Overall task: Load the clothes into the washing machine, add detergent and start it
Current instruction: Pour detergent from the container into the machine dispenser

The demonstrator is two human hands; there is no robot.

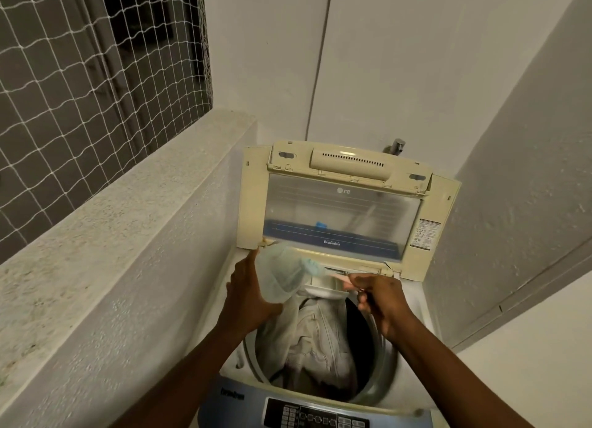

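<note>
A top-loading washing machine (pixel 413 347) stands below me with its yellowed lid (pixel 346 203) raised upright at the back. Pale grey clothes (pixel 315 341) fill the drum. My left hand (pixel 246 296) grips a translucent plastic bottle (pixel 282 275), tilted with its pale blue neck pointing right toward the open detergent drawer (pixel 326 283) at the drum's back rim. My right hand (pixel 376 296) is beside the drawer, fingers pinched on a small pink scoop (pixel 342 278) over the drawer. The blue control panel (pixel 317 416) sits at the front edge.
A rough concrete parapet (pixel 128 209) runs along the left, close to the machine, with white netting (pixel 80 59) above it. White walls close in behind and on the right. A metal tap (pixel 397 145) sticks out of the wall behind the lid.
</note>
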